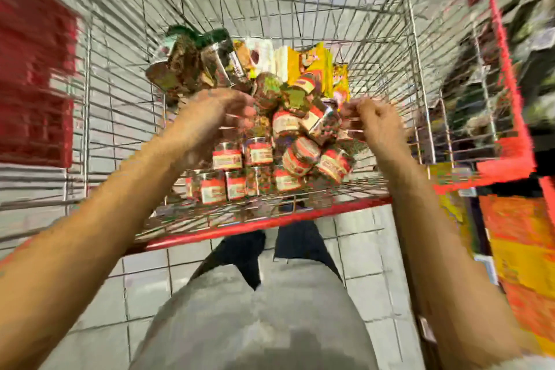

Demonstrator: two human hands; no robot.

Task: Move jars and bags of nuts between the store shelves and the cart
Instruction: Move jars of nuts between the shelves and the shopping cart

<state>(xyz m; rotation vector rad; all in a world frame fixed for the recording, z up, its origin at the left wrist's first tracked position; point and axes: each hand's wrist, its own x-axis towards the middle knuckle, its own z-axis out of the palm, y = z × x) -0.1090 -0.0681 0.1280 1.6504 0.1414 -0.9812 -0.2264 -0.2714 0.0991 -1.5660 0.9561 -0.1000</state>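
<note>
Jars [258, 156] with red labels lie heaped at the cart's [270, 221] near end, bags [312, 69] beyond, while both hands, left hand [216, 117] and right hand [378, 126], reach in with curled fingers, likely to lift some; blur hides whether either grips anything.

Both my forearms reach forward side by side. My left grip [219, 112] curls its fingers downward; my right grip [377, 122] is bunched, too blurred to tell if pinching.

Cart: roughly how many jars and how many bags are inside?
Jars: at least 10 (blur hides an exact count)
Bags: at least 4
Total: at least 14
</note>
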